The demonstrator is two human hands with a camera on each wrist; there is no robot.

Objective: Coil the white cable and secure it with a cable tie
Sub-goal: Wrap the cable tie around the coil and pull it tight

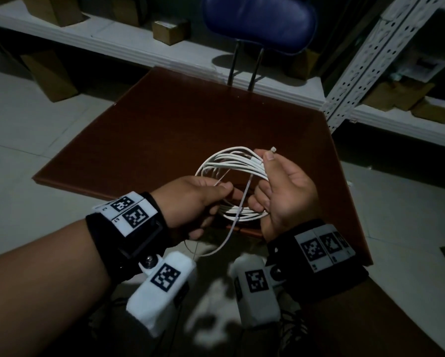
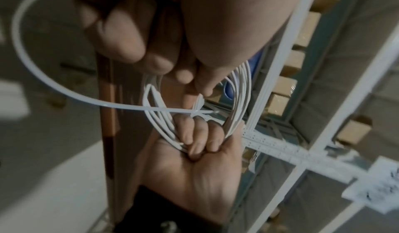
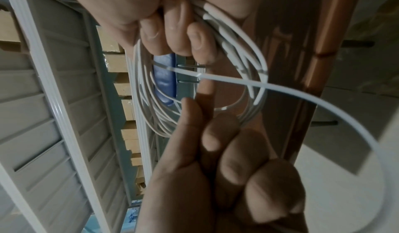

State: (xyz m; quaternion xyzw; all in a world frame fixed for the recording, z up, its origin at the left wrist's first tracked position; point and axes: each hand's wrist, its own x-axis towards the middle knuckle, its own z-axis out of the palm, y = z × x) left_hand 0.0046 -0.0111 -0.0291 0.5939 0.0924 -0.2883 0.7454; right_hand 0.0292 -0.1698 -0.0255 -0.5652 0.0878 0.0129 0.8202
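Note:
The white cable point(image 1: 231, 161) is wound into a coil of several loops, held in the air above the table's near edge. My right hand point(image 1: 285, 191) grips the coil's right side, fingers wrapped round the bundled strands point(image 2: 239, 89); a small white square end sticks up at its thumb tip. My left hand point(image 1: 198, 199) is at the coil's left side and pinches the white cable tie point(image 1: 231, 228). The tie's strap point(image 2: 108, 106) hangs in a long loop below both hands. Its pointed tip reaches into the middle of the coil point(image 3: 146, 110), as the strap point(image 3: 237, 80) shows in the right wrist view.
A dark brown table point(image 1: 190, 124) lies under the hands. Behind it stand a blue chair point(image 1: 260, 21) and a low white shelf with cardboard boxes point(image 1: 169, 29). A white perforated shelf rack point(image 1: 358, 73) rises at the right. Pale floor surrounds the table.

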